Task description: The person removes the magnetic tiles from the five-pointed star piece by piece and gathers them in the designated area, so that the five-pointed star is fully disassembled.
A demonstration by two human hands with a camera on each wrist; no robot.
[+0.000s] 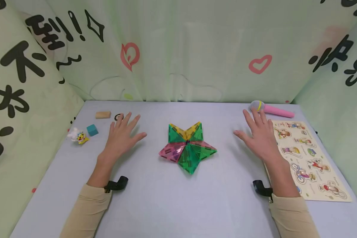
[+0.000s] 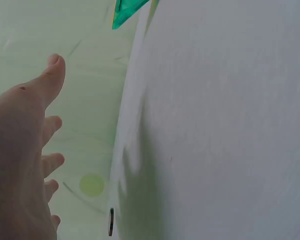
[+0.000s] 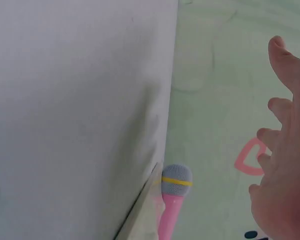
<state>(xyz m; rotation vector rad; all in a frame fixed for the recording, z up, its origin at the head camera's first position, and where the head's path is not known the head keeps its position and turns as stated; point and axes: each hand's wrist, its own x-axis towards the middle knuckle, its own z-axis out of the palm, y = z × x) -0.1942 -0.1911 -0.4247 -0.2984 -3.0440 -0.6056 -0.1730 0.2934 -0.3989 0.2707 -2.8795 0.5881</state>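
A star of translucent magnetic tiles (image 1: 193,155), in green, pink and yellow, lies on the white table between the hands. To its left, my left hand (image 1: 119,138) hovers with fingers spread, holding nothing; its shadow falls on the tabletop below. On the other side my right hand (image 1: 260,138) is also raised with fingers spread and nothing in its grasp, overlapping the edge of the puzzle board in the head view. In the left wrist view only a green tip of the star (image 2: 127,12) shows at the top.
Behind the right hand lies a pink toy microphone (image 1: 278,110). A board with cartoon figures (image 1: 327,178) covers the right side. At the left are a wooden block (image 1: 102,115), a blue cube (image 1: 92,130), a small figurine (image 1: 81,137) and a dark ring (image 1: 117,117). Printed curtains surround the table.
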